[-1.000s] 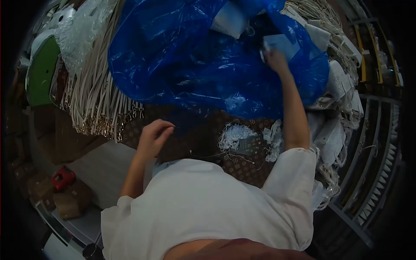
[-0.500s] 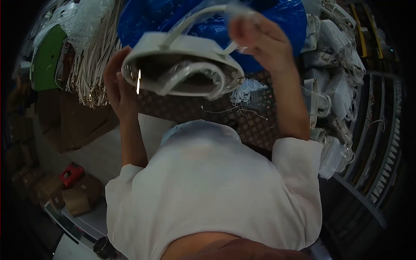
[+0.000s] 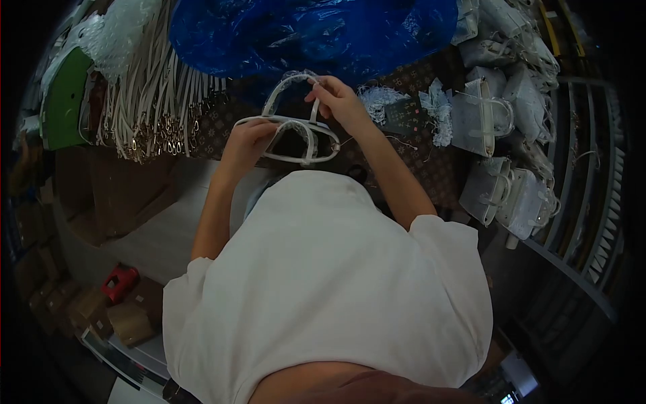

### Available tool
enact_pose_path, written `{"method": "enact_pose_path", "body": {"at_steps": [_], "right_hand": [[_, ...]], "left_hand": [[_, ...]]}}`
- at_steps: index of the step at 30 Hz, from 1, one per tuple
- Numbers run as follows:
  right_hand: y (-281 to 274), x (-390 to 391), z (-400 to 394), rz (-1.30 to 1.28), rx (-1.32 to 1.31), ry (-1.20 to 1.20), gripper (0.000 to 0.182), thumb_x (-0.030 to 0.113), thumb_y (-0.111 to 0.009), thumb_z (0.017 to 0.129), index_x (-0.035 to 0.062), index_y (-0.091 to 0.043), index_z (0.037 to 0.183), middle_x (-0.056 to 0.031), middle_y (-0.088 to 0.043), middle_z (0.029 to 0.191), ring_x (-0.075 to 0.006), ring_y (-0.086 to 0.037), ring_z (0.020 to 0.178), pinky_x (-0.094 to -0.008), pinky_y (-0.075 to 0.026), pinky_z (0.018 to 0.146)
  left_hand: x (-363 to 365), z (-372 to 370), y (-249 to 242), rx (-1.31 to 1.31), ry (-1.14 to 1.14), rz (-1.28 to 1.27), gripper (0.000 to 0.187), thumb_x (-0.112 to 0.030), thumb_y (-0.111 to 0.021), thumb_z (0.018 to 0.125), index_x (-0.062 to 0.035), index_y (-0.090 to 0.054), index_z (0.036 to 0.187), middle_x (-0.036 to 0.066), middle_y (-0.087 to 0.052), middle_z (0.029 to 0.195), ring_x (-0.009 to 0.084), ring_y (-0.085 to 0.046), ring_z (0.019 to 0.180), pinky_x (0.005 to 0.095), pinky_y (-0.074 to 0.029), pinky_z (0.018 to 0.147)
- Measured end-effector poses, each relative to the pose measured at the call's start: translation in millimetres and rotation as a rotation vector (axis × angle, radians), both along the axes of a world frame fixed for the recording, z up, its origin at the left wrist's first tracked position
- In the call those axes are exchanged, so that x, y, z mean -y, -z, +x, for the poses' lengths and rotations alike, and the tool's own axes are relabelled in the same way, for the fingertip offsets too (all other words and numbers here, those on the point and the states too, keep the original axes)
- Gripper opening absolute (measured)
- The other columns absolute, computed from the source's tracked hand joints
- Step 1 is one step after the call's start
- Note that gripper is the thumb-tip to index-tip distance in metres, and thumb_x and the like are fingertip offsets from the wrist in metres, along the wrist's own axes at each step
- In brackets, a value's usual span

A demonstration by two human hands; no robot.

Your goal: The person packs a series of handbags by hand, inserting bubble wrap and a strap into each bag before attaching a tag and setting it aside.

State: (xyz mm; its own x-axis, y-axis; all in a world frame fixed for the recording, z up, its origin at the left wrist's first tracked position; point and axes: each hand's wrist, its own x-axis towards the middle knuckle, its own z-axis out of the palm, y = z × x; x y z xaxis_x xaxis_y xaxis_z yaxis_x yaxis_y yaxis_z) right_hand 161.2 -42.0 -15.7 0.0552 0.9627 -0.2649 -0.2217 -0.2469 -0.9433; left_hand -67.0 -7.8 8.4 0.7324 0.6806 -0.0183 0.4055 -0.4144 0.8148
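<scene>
A white handbag (image 3: 326, 157) stands upright on the patterned table with its opening facing up toward me. Clear plastic film wraps its two looped handles, one raised at the back and one folded over the opening. My left hand (image 3: 249, 145) is closed on the bag's left side, by the foot of the near handle. With pinched fingers, my right hand (image 3: 336, 104) grips the far handle (image 3: 291, 81) at its upper right. The bag's inside is dark.
Behind the bag lies a large blue plastic sack (image 3: 316, 40). Many pale straps with metal clasps (image 3: 155, 101) hang at the left, near a green panel (image 3: 65, 101). White tags with strings (image 3: 383, 101) lie to the right, beside piled wrapped white bags (image 3: 474, 121).
The handbag has come down from a raised, tilted position to the table. My right hand has moved down and left onto the far handle; my left hand has shifted right along the bag.
</scene>
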Motion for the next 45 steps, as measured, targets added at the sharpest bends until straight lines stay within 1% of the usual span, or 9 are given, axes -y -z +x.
{"method": "enact_pose_path", "body": {"at_steps": [4, 9, 15, 17, 23, 32, 36, 41, 45], "right_hand": [[4.3, 30.7, 53.9, 0.022, 0.237, 0.259, 0.028, 0.022, -0.054, 0.089, 0.0011, -0.057, 0.107, -0.0031, -0.061, 0.085, -0.0070, -0.054, 0.065, -0.0198, -0.042, 0.056], [60.9, 116.9, 132.9, -0.215, 0.800, 0.400, 0.023, 0.020, -0.062, 0.079, -0.0008, -0.064, 0.090, -0.0091, -0.064, 0.077, -0.0212, -0.060, 0.063, -0.0312, -0.046, 0.059], [103.4, 139.3, 133.1, -0.344, 1.204, 0.588, 0.041, 0.029, -0.072, 0.071, -0.0014, -0.062, 0.097, -0.0135, -0.063, 0.080, -0.0259, -0.060, 0.071, -0.0358, -0.048, 0.065], [114.7, 126.0, 132.9, -0.342, 1.582, 0.728, 0.057, 0.034, -0.074, 0.067, -0.0006, -0.057, 0.108, -0.0181, -0.058, 0.099, -0.0300, -0.058, 0.083, -0.0375, -0.048, 0.071], [120.2, 121.5, 133.3, -0.095, 1.180, 0.540, 0.054, 0.031, -0.072, 0.071, -0.0009, -0.055, 0.110, -0.0189, -0.054, 0.101, -0.0310, -0.057, 0.086, -0.0382, -0.047, 0.074], [105.3, 113.5, 178.6, -0.268, 1.313, 0.583, 0.019, 0.014, -0.060, 0.079, 0.0037, -0.064, 0.094, -0.0172, -0.060, 0.088, -0.0330, -0.058, 0.080, -0.0388, -0.046, 0.069], [121.2, 74.5, 231.8, -0.049, 1.435, 0.521, 0.019, 0.006, -0.058, 0.072, 0.0052, -0.065, 0.090, -0.0176, -0.060, 0.082, -0.0353, -0.059, 0.078, -0.0422, -0.046, 0.065], [115.1, 60.1, 247.9, -0.297, 1.568, -0.007, 0.017, 0.007, -0.060, 0.071, 0.0045, -0.066, 0.087, -0.0165, -0.064, 0.085, -0.0320, -0.062, 0.083, -0.0377, -0.049, 0.069], [82.2, 73.6, 232.7, -0.314, 1.167, 0.332, 0.018, 0.011, -0.064, 0.071, 0.0037, -0.067, 0.087, -0.0168, -0.065, 0.086, -0.0312, -0.062, 0.080, -0.0360, -0.049, 0.067]], "left_hand": [[1.2, -5.1, -4.9, 0.092, 0.250, 0.216, 0.044, -0.009, -0.070, 0.069, -0.0091, -0.060, 0.111, 0.009, -0.053, 0.120, 0.0271, -0.049, 0.111, 0.0400, -0.044, 0.089], [16.2, -4.4, -0.8, -0.213, 0.241, 0.333, 0.111, -0.035, -0.082, 0.044, -0.0112, -0.028, 0.138, 0.005, -0.024, 0.144, 0.0252, -0.023, 0.133, 0.0423, -0.022, 0.108], [8.9, 3.9, 11.9, -0.328, 0.203, 0.525, 0.109, -0.039, -0.081, 0.051, -0.0079, -0.024, 0.139, 0.005, -0.022, 0.145, 0.0251, -0.020, 0.134, 0.0423, -0.021, 0.108], [7.9, 6.4, 15.8, -0.302, 0.194, 0.545, 0.108, -0.037, -0.081, 0.052, -0.0078, -0.024, 0.139, 0.005, -0.022, 0.145, 0.0254, -0.020, 0.134, 0.0425, -0.021, 0.108], [10.8, 8.5, 18.4, -0.266, 0.157, 0.587, 0.105, -0.033, -0.082, 0.054, -0.0082, -0.024, 0.139, 0.006, -0.022, 0.145, 0.0269, -0.020, 0.134, 0.0434, -0.021, 0.107], [16.8, 7.3, 21.5, -0.330, 0.108, 0.630, 0.105, -0.030, -0.082, 0.055, -0.0099, -0.022, 0.140, 0.005, -0.022, 0.145, 0.0273, -0.019, 0.134, 0.0433, -0.020, 0.108], [14.3, 10.9, 17.8, -0.289, 0.122, 0.607, 0.107, -0.031, -0.082, 0.054, -0.0107, -0.022, 0.140, 0.005, -0.021, 0.146, 0.0278, -0.018, 0.134, 0.0433, -0.020, 0.108], [12.8, 7.5, 21.1, -0.369, 0.131, 0.643, 0.106, -0.033, -0.082, 0.054, -0.0106, -0.023, 0.139, 0.004, -0.021, 0.146, 0.0282, -0.018, 0.134, 0.0432, -0.020, 0.108], [14.8, 9.4, 20.1, -0.303, 0.109, 0.593, 0.105, -0.036, -0.081, 0.054, -0.0104, -0.025, 0.139, 0.004, -0.021, 0.146, 0.0279, -0.018, 0.134, 0.0429, -0.020, 0.108]]}}
